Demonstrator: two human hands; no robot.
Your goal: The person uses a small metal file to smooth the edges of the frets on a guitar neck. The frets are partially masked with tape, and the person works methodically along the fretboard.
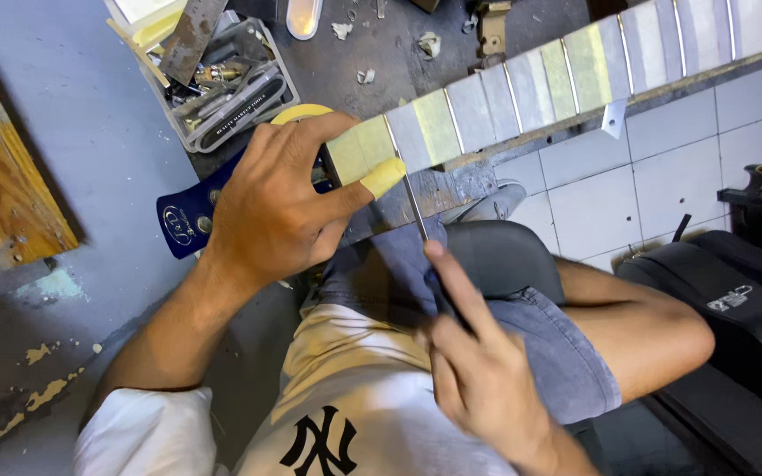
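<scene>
A long guitar neck with metal frets and strips of pale yellow masking tape across its fingerboard (522, 97) runs from the centre of the frame up to the upper right corner, its near end resting at the edge of the grey, paint-chipped bench (81, 220). The left hand (271, 207) is clamped over that near end just left of centre, its grip closed around the neck, with the thumb, wrapped in yellow tape, pressed against the side of the first fret. The right hand (478, 370), lower centre, grasps the dark handle of a thin steel file-like tool (416, 211) in a closed pinch, forefinger laid along the shaft; the tip meets the fret at the neck's near edge.

The neck looks stiff and fairly light but long, so it would likely tip unless held near its supported end, as it is now. The frets look hard and smooth; the tape is thin and would tear easily. The slim tool seems rigid, best held low on the handle.

A blue guitar headstock (189, 222), a roll of yellow tape (297, 113) and a clear tray of small tools (222, 88) lie in the upper left; white floor tiles (663, 176) show on the right
</scene>
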